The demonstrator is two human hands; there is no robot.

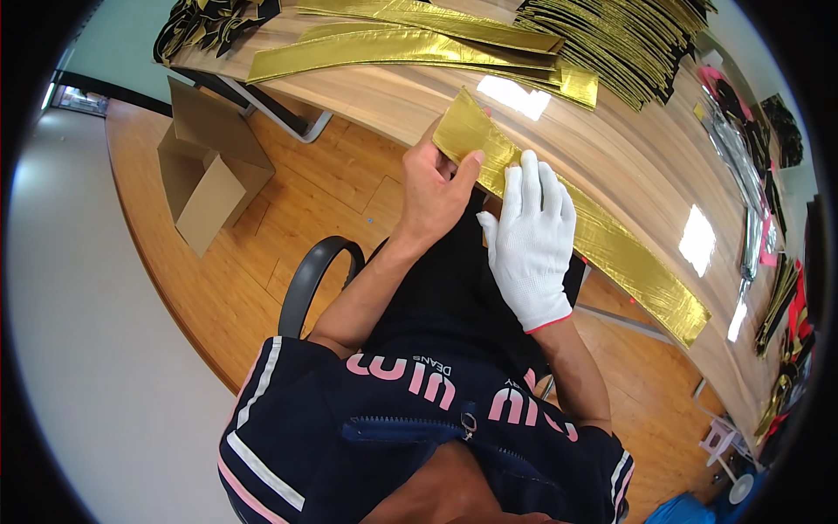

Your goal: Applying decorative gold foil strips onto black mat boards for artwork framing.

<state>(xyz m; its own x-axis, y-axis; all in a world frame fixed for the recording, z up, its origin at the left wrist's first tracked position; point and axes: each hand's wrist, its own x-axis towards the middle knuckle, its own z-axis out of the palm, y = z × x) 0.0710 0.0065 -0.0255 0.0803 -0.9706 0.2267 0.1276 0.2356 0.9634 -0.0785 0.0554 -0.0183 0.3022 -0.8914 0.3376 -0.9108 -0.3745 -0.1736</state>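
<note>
A long, shiny gold fabric strip [624, 244] runs along the near edge of the table, from its raised end in front of me down to the right. My left hand [435, 194], bare, pinches that raised end, thumb on the near edge and fingers mostly hidden behind it. My right hand [531, 229] wears a white knitted glove with a red hem. Its fingers are stretched out and lie flat on the strip, just right of my left thumb. What is under the gloved palm is hidden.
More gold strips [393, 48] lie across the far side of the table [602, 157]. Beyond them is a thick stack of gold strips [611, 44]. Black-and-gold pieces [214, 26] heap at the far left corner. An opened cardboard box [209, 166] stands on the floor, near a black chair armrest [301, 284].
</note>
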